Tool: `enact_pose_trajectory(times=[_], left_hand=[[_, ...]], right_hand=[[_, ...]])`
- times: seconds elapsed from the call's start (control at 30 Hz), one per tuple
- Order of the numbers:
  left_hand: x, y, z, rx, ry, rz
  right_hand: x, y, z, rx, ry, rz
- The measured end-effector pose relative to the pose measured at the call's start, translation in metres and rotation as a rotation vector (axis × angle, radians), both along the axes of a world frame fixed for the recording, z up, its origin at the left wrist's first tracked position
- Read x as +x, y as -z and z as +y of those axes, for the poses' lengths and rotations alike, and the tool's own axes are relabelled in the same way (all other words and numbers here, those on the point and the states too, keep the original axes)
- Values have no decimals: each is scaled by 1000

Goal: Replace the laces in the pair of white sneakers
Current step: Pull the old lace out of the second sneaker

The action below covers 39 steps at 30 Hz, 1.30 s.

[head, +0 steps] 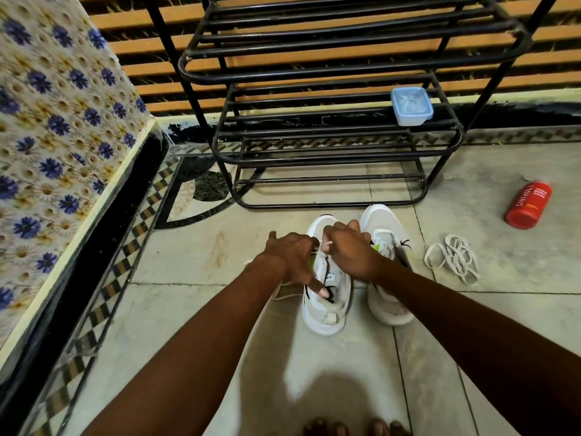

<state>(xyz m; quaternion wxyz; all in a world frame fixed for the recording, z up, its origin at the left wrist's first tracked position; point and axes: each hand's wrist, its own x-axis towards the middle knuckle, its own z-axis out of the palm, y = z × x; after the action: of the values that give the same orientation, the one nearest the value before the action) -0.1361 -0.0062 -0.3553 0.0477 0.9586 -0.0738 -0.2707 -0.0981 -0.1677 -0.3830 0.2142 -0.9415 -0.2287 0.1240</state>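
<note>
White sneakers (327,297) sit centre frame, task judged early: left hand (289,256) and right hand (349,247) both pinch a lace (325,245) at the left shoe's eyelets, while a loose lace (452,258) lies unused at right.

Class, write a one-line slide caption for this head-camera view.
Both hands work a lace on the left sneaker; a loose lace lies nearby.
</note>
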Motion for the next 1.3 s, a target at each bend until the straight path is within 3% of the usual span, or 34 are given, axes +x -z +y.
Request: enact_pose_trajectory(times=[0.07,0.1,0.13,0.17,0.27,0.33,0.4,0.5,0.57,0.63,0.7,0.73,0.77,0.83,0.87,0.97,1.03,1.1,1.17,1.27,1.3], left_hand=[[-1,-1,-1,17,5,9],[-2,-1,-1,20,-1,14],[-2,0,-1,16,-7,16],[-2,1,-1,9,-9,14],[-3,4,-1,-12,-11,10],[-3,5,-3,-8,-3,-1],[-3,2,-4,3,-5,-13],[-3,3,-5,12,-5,-22],[-3,3,-6,11,-9,-13],[-4,3,-7,12,-13,-4],[-4,2,-9,11,-19,2],[-4,2,-10,9,-23,4],[-4,2,-10,8,-25,2],[-5,2,-9,9,-27,-1],[-4,2,-9,7,-30,-3],[-3,4,-8,6,-33,-10],[-2,4,-10,2,-39,-6],[-3,2,-11,4,-37,1],[-4,2,-10,-2,-37,3],[-5,2,-11,6,-41,14],[-5,2,-12,12,-37,15]], right_hand=[[-1,0,-2,519,199,276],[-3,-3,-1,706,283,378],[-3,-4,0,752,313,415],[-2,-8,-1,661,279,373],[3,-16,-4,-152,-70,-30],[10,-13,-7,-278,-140,-57],[15,-11,-7,-57,-69,69],[13,-22,-6,786,318,371],[12,-28,-5,1014,466,499],[15,-28,-7,692,372,352],[21,-24,-13,93,143,47],[24,-25,-16,-50,61,-27],[26,-29,-18,-57,-4,-42],[26,-36,-19,106,-71,-7],[23,-40,-19,289,-18,60],[14,-43,-24,989,370,434],[10,-42,-29,1146,480,499],[6,-44,-33,1179,473,530],[3,-41,-34,943,313,389],[3,-30,-30,216,-163,3],[1,-29,-27,77,-247,-70]])
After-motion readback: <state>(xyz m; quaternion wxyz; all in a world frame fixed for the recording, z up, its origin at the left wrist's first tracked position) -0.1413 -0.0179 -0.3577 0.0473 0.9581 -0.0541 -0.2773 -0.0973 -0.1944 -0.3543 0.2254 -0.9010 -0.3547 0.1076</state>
